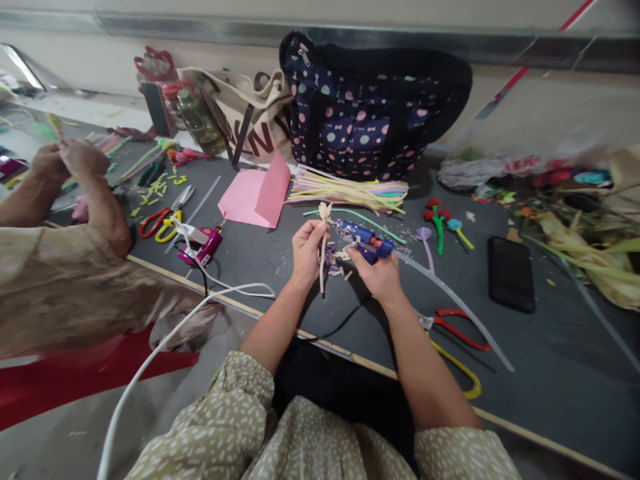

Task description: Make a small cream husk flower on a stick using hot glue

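Observation:
My left hand (pixel 307 250) pinches a cream-coloured handmade flower (pixel 325 212) by its stem, which hangs down below the fingers. In my right hand (pixel 380 273) is a blue glue gun (pixel 367 239), its nozzle pointing left towards the flower. A long translucent glue stick (pixel 450 299) sticks out of its back and curves to the right. Small purple and cream scraps (pixel 334 263) lie on the dark table between my hands. Whether the nozzle touches the flower I cannot tell.
Pipe cleaners (pixel 350 190) lie in a bundle before a patterned bag (pixel 360 113). Scissors (pixel 457 340) rest by my right forearm, near a phone (pixel 511 273). Finished flowers (pixel 437 220) lie right of the glue gun. A white cable (pixel 165 353) crosses the table edge. Another person's hands (pixel 70 160) work at left.

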`<move>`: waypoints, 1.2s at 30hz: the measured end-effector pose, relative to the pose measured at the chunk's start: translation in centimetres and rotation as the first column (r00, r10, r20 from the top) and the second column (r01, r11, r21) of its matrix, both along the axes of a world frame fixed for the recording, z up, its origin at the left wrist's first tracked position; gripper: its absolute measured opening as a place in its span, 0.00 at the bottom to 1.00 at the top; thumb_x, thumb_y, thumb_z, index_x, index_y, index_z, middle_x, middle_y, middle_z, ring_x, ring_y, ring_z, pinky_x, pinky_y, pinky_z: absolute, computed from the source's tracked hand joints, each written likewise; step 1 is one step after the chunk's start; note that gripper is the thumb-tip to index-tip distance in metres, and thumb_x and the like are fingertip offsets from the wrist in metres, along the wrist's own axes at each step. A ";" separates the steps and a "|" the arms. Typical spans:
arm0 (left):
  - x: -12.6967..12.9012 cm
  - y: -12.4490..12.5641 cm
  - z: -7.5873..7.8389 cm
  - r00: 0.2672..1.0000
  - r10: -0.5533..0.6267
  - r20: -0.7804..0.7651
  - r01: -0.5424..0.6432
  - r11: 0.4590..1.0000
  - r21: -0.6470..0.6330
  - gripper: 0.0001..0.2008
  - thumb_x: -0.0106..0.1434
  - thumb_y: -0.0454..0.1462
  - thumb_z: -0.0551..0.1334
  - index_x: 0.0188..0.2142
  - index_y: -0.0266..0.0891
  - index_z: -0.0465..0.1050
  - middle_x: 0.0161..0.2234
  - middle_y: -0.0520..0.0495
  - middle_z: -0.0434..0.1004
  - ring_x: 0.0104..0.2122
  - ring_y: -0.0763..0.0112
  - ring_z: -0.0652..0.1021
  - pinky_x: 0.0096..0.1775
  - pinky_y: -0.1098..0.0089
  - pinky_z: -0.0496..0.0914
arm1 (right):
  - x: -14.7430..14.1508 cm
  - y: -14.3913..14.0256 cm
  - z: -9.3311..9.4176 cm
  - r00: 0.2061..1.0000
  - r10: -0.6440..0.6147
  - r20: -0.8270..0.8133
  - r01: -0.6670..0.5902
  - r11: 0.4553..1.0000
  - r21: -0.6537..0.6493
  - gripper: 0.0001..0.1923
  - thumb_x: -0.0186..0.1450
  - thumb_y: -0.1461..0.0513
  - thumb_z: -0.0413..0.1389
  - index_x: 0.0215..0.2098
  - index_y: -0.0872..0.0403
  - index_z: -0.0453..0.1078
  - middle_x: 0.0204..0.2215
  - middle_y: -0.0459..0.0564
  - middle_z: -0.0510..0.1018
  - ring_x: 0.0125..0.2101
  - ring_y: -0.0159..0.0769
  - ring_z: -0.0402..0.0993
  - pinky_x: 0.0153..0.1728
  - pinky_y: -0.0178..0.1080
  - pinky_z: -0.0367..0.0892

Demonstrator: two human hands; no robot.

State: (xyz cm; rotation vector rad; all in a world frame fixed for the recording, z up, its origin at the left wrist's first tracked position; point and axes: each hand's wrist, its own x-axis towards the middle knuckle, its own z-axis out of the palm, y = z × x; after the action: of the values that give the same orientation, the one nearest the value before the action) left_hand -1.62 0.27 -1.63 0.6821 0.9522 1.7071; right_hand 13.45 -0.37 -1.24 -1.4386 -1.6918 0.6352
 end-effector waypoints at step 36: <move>-1.1 1.8 -1.5 0.973 0.186 0.136 -0.169 0.977 -0.129 0.12 0.53 0.41 0.70 0.26 0.38 0.68 0.29 0.52 0.75 0.22 0.80 0.73 0.28 0.77 0.68 | 1.1 2.4 -1.1 0.706 -0.131 -0.696 -0.283 0.849 -0.447 0.25 0.48 0.51 0.69 0.39 0.55 0.74 0.30 0.48 0.81 0.27 0.33 0.76 0.27 0.34 0.72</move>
State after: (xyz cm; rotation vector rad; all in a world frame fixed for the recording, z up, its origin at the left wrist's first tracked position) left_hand -2.76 2.07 -3.12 0.3972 1.0242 1.8143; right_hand 14.60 2.07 -2.33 -1.2090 -0.9754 1.5815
